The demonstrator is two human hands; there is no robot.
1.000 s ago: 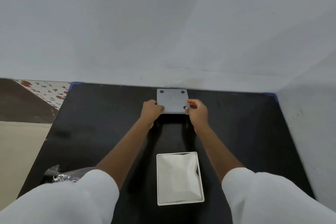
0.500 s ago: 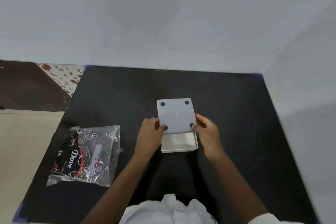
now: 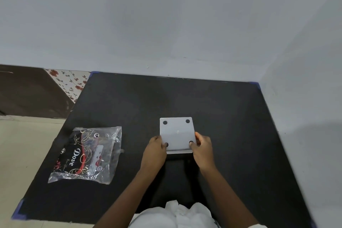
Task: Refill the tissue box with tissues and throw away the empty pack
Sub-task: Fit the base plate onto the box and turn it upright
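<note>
A white square tissue box (image 3: 177,134) rests upside down on the black mat (image 3: 231,116), its grey base panel with dark round feet facing up. My left hand (image 3: 155,151) grips its near left corner. My right hand (image 3: 202,149) grips its near right corner. Both thumbs press on the base panel. An empty clear plastic tissue pack (image 3: 87,154) with "Dove" lettering lies flat on the mat to the left, apart from my hands. The tissues inside the box are hidden.
The mat fills a corner between the grey back wall (image 3: 166,24) and the right wall (image 3: 311,98). Beige floor (image 3: 24,144) and a flowered strip (image 3: 70,81) lie to the left. White crumpled fabric (image 3: 177,214) shows at the bottom edge.
The base panel came from the mat's far edge down onto the box, whose open white rim no longer shows. The view tilted, bringing the empty pack fully into sight.
</note>
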